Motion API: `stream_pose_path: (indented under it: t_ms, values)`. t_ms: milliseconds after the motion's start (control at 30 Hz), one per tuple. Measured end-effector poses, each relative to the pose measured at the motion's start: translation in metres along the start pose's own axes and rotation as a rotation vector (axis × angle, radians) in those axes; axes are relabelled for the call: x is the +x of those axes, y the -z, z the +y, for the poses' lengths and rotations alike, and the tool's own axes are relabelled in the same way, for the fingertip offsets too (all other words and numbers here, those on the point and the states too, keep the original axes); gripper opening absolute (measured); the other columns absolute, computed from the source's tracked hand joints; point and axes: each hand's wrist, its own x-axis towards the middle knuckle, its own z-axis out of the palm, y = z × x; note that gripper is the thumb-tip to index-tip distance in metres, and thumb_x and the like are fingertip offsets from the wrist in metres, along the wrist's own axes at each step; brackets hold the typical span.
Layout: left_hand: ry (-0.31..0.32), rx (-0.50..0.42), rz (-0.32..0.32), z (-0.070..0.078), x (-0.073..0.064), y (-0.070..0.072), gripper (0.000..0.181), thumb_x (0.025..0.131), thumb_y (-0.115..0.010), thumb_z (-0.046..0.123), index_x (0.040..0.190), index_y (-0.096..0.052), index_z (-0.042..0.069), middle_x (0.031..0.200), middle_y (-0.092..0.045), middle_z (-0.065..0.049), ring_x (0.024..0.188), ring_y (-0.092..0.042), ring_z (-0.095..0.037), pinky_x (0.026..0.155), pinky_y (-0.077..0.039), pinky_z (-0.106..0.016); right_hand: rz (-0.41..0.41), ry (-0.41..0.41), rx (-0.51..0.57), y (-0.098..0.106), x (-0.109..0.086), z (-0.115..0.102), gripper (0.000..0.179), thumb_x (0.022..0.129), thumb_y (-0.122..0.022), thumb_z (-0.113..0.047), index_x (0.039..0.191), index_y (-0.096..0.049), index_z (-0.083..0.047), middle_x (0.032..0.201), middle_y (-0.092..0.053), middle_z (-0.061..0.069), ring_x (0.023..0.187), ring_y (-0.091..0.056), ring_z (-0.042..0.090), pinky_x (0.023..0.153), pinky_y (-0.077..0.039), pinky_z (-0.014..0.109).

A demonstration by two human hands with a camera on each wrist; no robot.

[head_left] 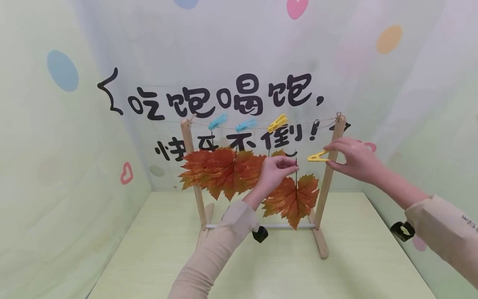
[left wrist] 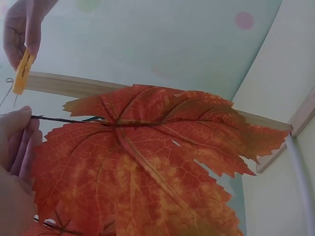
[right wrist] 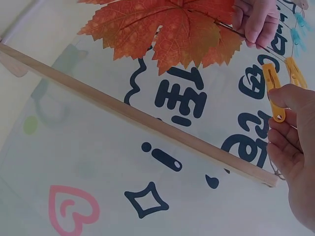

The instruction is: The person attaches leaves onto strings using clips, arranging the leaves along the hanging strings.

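Observation:
My left hand [head_left: 275,171] pinches the dark stem of an orange-red maple leaf [head_left: 295,198], which hangs below the fingers. In the left wrist view that leaf [left wrist: 147,157] fills the middle, its stem running to my fingertips. My right hand [head_left: 354,160] pinches a yellow clothespin [head_left: 318,156] by its handle end, its nose pointing left toward the stem. The clothespin [right wrist: 273,93] is apart from the string in the right wrist view. Above the hands a thin string [head_left: 257,128] carries two blue clothespins [head_left: 218,121] and another yellow clothespin [head_left: 277,123].
More orange leaves [head_left: 224,170] hang from the string at left, overlapping. The string is tied between two wooden posts [head_left: 325,195] of a stand with a pale crossbar [head_left: 276,226] and feet on the light table [head_left: 284,270]. Behind is a printed cloth backdrop [head_left: 209,50].

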Motion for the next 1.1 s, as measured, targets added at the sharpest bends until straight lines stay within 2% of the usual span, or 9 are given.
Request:
stream_pose_path:
  t_ms: [200,333,433,500,667,900,1100]
  values:
    - [-0.053,-0.003,0.009,0.009,0.009,-0.005,0.018,0.076,-0.072,0.009,0.091,-0.070,0.000,0.086,-0.069,-0.010,0.073,-0.064,-0.010,0.066,-0.053,-0.023,0.022,0.004,-0.012,0.004,0.006,-0.002,0.037,0.056,-0.078,0.004,0.090,-0.065,0.005,0.083,-0.064,0.014,0.072,-0.059,0.025,0.061,-0.050,0.036]
    - [-0.062,-0.015,0.017,0.013,0.016,-0.008,0.016,0.077,-0.072,0.009,0.091,-0.070,0.002,0.086,-0.069,-0.009,0.073,-0.064,-0.010,0.068,-0.053,-0.023,0.045,-0.013,-0.016,0.007,0.009,-0.002,0.036,0.057,-0.078,0.005,0.091,-0.065,0.006,0.084,-0.064,0.014,0.074,-0.057,0.026,0.058,-0.050,0.037]
    - [-0.072,-0.017,0.033,0.016,0.022,-0.010,0.015,0.077,-0.072,0.009,0.090,-0.071,0.003,0.086,-0.069,-0.008,0.073,-0.064,-0.010,0.068,-0.053,-0.023,0.068,-0.024,-0.007,0.009,0.013,-0.001,0.036,0.059,-0.077,0.005,0.093,-0.065,0.006,0.086,-0.064,0.015,0.075,-0.056,0.026,0.055,-0.047,0.031]
    - [-0.079,-0.013,0.050,0.018,0.025,-0.011,0.014,0.077,-0.072,0.009,0.090,-0.071,0.003,0.085,-0.069,-0.008,0.073,-0.064,-0.010,0.067,-0.053,-0.023,0.083,-0.024,-0.006,0.010,0.016,-0.001,0.036,0.059,-0.077,0.004,0.094,-0.065,0.007,0.087,-0.063,0.016,0.077,-0.055,0.026,0.058,-0.046,0.028]
    - [-0.097,-0.013,0.092,0.023,0.031,-0.013,0.015,0.077,-0.072,0.008,0.090,-0.071,0.002,0.085,-0.070,-0.008,0.073,-0.064,-0.010,0.069,-0.052,-0.022,0.101,-0.037,-0.008,0.013,0.022,0.001,0.036,0.061,-0.076,0.005,0.095,-0.064,0.007,0.088,-0.063,0.017,0.081,-0.056,0.028,0.068,-0.046,0.036]
    - [-0.123,-0.014,0.148,0.029,0.040,-0.015,0.018,0.076,-0.072,0.009,0.092,-0.070,0.001,0.086,-0.070,-0.009,0.073,-0.064,-0.009,0.068,-0.052,-0.020,0.095,-0.075,-0.015,0.017,0.026,0.004,0.033,0.062,-0.077,0.004,0.092,-0.065,0.007,0.086,-0.064,0.016,0.079,-0.056,0.027,0.067,-0.048,0.041]
    - [-0.095,-0.026,0.213,0.032,0.048,-0.019,0.016,0.077,-0.072,0.011,0.090,-0.071,0.003,0.085,-0.070,-0.008,0.073,-0.063,-0.008,0.065,-0.051,-0.020,0.088,-0.100,-0.013,0.019,0.026,0.006,0.033,0.063,-0.077,0.002,0.093,-0.064,0.006,0.087,-0.065,0.017,0.081,-0.056,0.028,0.070,-0.047,0.042]
